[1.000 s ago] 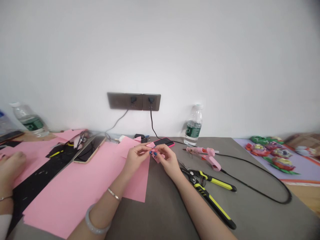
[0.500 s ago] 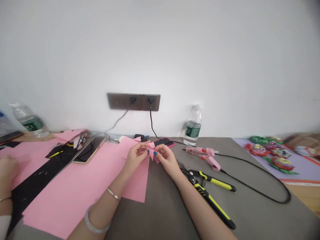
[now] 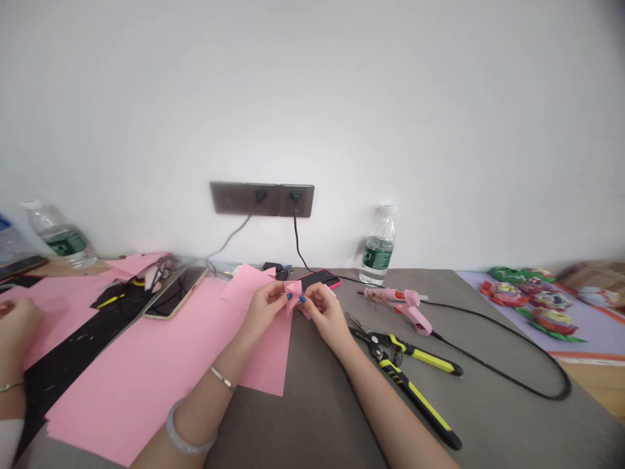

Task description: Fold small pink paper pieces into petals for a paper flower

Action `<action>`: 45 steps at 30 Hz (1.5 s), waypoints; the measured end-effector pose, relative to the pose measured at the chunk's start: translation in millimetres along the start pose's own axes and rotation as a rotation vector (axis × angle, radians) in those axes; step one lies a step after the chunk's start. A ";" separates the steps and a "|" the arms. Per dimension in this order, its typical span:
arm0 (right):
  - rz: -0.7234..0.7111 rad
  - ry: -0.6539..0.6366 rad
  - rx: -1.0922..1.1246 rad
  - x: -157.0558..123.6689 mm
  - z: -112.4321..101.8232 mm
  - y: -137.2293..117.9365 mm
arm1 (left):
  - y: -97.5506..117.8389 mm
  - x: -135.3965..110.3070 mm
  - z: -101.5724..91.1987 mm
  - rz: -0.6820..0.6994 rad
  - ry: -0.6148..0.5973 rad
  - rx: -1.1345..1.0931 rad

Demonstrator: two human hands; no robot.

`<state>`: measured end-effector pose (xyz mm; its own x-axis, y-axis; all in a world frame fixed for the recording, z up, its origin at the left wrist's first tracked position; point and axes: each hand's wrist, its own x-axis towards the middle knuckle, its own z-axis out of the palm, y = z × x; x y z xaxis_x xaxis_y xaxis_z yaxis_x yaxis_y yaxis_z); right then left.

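Dark grey tabletop (image 3: 303, 410) against a white wall (image 3: 312, 98). Large pink paper sheet (image 3: 146, 371) lies left of the grip; pink hot glue gun (image 3: 398, 305) and yellow-and-black-handled shears (image 3: 410, 384) lie right of it. Another person's hand (image 3: 19, 326) at far left, cut off by the frame. Small pink paper piece (image 3: 293, 293) is mostly hidden by fingers, exact shape unclear. Left hand (image 3: 263, 312) and right hand (image 3: 326, 314) pinch it between them, fingertips pressed together, just in front of a black phone in a pink case (image 3: 317, 280).

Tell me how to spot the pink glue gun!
Find the water bottle standing by the wall on the grey table. Just in front of it lies a pink glue gun. It is the only pink tool, with a black cord, just above the yellow-and-black cutters.
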<state>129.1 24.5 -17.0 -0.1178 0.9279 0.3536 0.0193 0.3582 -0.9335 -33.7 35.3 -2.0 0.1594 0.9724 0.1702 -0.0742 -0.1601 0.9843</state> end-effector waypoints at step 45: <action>0.222 0.026 0.216 4.0 -0.7 -2.3 | 4.1 -2.7 -6.3 0.048 -0.128 0.146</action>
<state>129.3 27.4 -13.4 -0.1087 0.9843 0.1388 -0.1702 0.1192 -0.9782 -40.6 33.2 1.2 0.2837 0.9351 0.2121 0.0570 -0.2373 0.9698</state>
